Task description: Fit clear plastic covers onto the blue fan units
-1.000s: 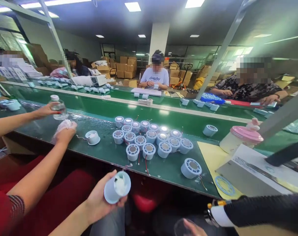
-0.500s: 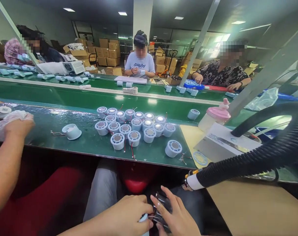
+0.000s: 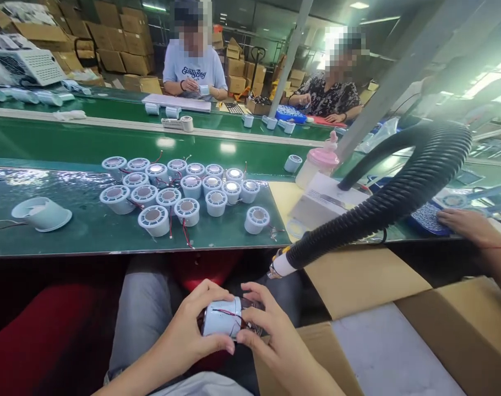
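Over my lap, my left hand point(image 3: 195, 322) is wrapped round a light-blue cylindrical housing point(image 3: 222, 319). Thin red and black wires point(image 3: 228, 312) run along its side. At the housing's right end sits a dark see-through cup-like part point(image 3: 250, 303), which the fingers of my right hand point(image 3: 271, 327) grip. The two parts touch, but my fingers hide whether they are joined. On the bench beyond stand several pale-blue round units point(image 3: 155, 220) with metallic discs on top and short wires. Apart at the left lies an open pale-blue housing point(image 3: 44, 213) with a wire.
A black corrugated hose point(image 3: 370, 203) with a white-collared nozzle point(image 3: 284, 265) arches over the right side. Below it is an open cardboard box point(image 3: 452, 308). A co-worker's hand point(image 3: 461, 223) rests at a blue tray point(image 3: 424, 220). A pink-lidded bottle point(image 3: 319, 162) stands behind a white box point(image 3: 322, 201).
My view has swung right. My hands have brought the light-blue housing and the dark see-through part together end to end. The neighbour's arm on the left has left the view.
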### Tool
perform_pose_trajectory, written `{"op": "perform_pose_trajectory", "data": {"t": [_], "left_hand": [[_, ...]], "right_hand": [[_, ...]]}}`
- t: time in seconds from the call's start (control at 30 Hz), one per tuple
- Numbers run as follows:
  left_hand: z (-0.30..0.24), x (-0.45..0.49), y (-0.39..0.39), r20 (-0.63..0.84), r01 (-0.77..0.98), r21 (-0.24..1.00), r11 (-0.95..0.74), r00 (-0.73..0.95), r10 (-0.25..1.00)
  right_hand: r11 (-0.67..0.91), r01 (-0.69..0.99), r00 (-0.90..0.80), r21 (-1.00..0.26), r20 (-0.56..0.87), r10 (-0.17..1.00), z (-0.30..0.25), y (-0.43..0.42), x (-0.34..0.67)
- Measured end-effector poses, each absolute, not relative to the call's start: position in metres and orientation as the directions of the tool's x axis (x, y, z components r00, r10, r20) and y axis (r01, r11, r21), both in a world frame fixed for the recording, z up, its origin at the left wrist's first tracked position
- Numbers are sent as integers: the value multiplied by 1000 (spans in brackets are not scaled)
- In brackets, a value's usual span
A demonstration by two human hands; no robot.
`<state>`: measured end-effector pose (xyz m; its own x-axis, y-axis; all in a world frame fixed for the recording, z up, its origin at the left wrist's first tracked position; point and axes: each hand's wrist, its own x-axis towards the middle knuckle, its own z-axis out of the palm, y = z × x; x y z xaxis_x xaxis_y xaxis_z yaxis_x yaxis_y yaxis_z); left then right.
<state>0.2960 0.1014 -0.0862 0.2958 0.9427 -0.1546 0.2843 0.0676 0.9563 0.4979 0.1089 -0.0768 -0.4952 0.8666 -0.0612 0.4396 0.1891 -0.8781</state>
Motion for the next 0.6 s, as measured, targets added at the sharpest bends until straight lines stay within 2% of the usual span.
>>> {"op": "perform_pose_trajectory", "data": {"t": [0.2,0.33,0.5,0.6], "left_hand": [[-96,286,112,-101,408,910,-79,402,910],[-95,285,116,-144,415,904,-100,516,844],[-90,292,112,-215,199,972,125,539,814],[-88,296,107,-282,31,951,308,500,819]], "right_hand": [[130,375,-443,-918,-54,895,-77,109,498],[-49,220,-352,-974,-126,927,-77,113,498],[-198,-43,-255,-979,-181,950,-82,119,504],[-196,-78,-278,-978,-167,946,-80,118,508]]}}
